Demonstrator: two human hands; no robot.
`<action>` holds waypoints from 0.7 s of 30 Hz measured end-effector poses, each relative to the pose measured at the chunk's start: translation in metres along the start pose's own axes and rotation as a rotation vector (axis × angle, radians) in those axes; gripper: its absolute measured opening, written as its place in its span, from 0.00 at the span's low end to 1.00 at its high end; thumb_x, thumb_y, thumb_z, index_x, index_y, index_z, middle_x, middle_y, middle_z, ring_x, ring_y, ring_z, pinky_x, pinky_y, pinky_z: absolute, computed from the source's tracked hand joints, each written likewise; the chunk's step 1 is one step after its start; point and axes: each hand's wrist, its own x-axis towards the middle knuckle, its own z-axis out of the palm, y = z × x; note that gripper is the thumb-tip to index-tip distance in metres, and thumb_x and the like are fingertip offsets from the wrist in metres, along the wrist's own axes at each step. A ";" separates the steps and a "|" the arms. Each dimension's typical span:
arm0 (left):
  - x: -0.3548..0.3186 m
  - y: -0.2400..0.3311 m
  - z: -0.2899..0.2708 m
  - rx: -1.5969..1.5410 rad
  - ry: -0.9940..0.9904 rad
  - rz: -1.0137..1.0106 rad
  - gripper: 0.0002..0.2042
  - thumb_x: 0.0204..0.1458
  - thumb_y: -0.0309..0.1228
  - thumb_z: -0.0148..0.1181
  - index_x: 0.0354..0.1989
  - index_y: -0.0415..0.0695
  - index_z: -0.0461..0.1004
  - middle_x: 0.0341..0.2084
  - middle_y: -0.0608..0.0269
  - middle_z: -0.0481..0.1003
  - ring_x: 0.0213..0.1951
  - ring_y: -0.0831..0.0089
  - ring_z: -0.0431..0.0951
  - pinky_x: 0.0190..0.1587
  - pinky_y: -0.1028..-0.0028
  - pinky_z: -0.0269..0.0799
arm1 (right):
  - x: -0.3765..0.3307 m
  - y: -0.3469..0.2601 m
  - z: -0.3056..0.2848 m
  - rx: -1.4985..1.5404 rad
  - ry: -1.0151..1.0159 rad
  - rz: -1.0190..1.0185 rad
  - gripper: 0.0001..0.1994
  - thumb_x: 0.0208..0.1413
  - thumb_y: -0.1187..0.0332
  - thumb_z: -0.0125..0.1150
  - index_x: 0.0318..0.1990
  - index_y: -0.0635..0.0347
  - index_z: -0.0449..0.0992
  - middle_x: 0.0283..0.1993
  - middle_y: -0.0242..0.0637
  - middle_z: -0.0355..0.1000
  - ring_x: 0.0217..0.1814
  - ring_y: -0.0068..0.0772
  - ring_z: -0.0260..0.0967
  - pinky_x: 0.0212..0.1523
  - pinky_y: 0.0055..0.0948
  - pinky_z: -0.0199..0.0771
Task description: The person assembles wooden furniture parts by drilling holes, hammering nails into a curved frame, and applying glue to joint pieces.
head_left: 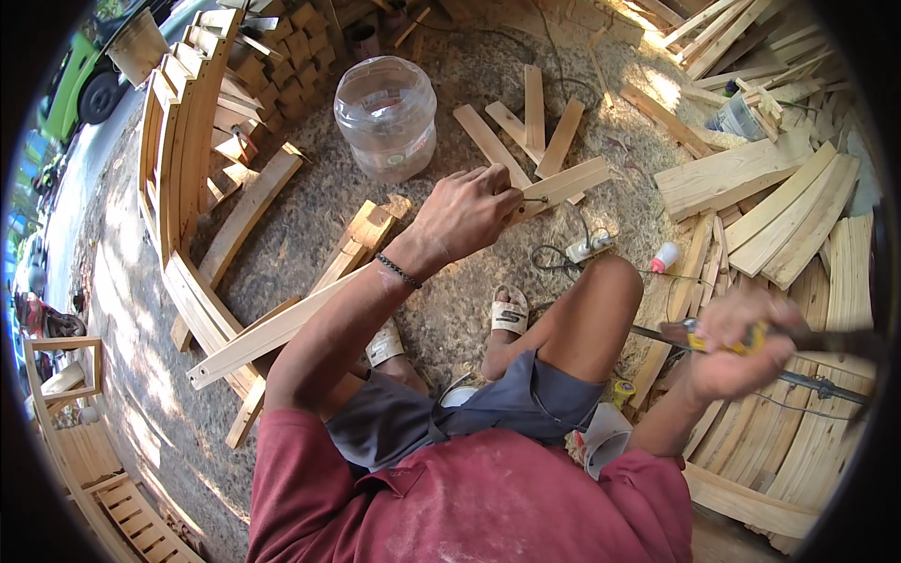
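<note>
My left hand (pixel 467 211) is closed, its fingers pinched around a thin dark nail (pixel 535 199) at the board's face. Beneath that hand and forearm runs a long pale wooden board (pixel 572 180), slanting from lower left to upper right across my legs. Off to the right, my right hand (pixel 741 342) is wrapped round a hand tool with a yellow-and-black handle (pixel 699 340). Motion smears this hand and the tool's dark far end, so the tool's exact kind cannot be made out.
Ahead stands a clear plastic tub (pixel 387 117), with several short wooden slats (pixel 535 108) right of it. A curved wooden frame (pixel 174 141) rises at left. Stacked planks (pixel 779 441) lie at right, near a power socket (pixel 589 247) with cables and a pink-and-white bottle (pixel 665 256).
</note>
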 end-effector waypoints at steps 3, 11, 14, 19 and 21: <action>0.000 0.000 0.003 -0.026 0.026 0.015 0.07 0.49 0.29 0.65 0.37 0.46 0.81 0.31 0.63 0.73 0.33 0.65 0.78 0.34 0.66 0.78 | -0.013 0.006 -0.006 0.128 -0.047 -0.087 0.23 0.71 0.45 0.37 0.45 0.57 0.67 0.21 0.30 0.62 0.18 0.25 0.61 0.15 0.23 0.62; 0.000 -0.004 0.000 -0.004 0.031 0.017 0.06 0.51 0.32 0.65 0.33 0.44 0.79 0.29 0.62 0.71 0.32 0.65 0.77 0.34 0.65 0.77 | -0.116 0.087 0.008 -0.383 -0.210 0.783 0.15 0.71 0.60 0.45 0.35 0.61 0.67 0.15 0.23 0.55 0.13 0.14 0.54 0.13 0.18 0.56; 0.004 -0.003 0.000 -0.015 0.039 0.056 0.08 0.51 0.34 0.66 0.34 0.44 0.78 0.29 0.63 0.71 0.31 0.65 0.77 0.33 0.66 0.77 | -0.101 0.082 0.013 -0.250 -0.163 0.892 0.15 0.72 0.59 0.44 0.36 0.61 0.67 0.16 0.23 0.56 0.11 0.13 0.53 0.11 0.19 0.55; -0.002 0.000 0.002 -0.010 0.045 0.046 0.09 0.51 0.35 0.66 0.38 0.46 0.80 0.32 0.63 0.73 0.33 0.64 0.78 0.34 0.66 0.77 | -0.114 0.082 0.015 -0.146 -0.201 1.028 0.16 0.71 0.56 0.47 0.37 0.61 0.67 0.16 0.23 0.57 0.12 0.12 0.53 0.12 0.19 0.56; -0.001 0.000 0.000 -0.015 0.032 0.049 0.09 0.51 0.35 0.66 0.39 0.47 0.80 0.33 0.63 0.74 0.34 0.64 0.78 0.34 0.66 0.77 | -0.126 0.083 0.014 -0.149 -0.211 1.021 0.16 0.70 0.56 0.48 0.38 0.61 0.67 0.17 0.23 0.57 0.12 0.12 0.54 0.13 0.19 0.56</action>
